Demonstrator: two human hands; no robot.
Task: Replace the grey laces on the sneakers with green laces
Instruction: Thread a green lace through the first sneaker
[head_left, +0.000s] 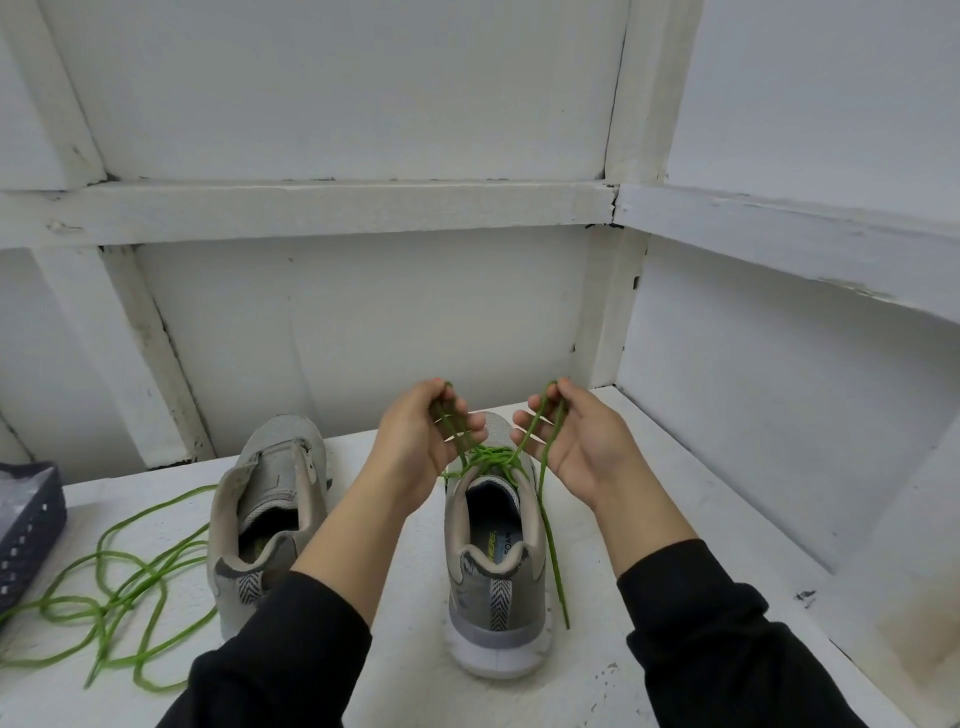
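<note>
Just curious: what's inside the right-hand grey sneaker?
Inside the grey mesh sneaker: a dark insole with a printed label. Its toe end is hidden under the upper and the thin green lace.

Cropped at the left edge: dark basket, contents too blurred to tell, and loose lace. Hidden behind left hand and right hand: most of the laced sneaker toe, stretches of threaded lace.

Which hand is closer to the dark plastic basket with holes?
Left. The left hand is right of the dark plastic basket, past the unlaced grey sneaker; the right hand is even farther right.
</note>
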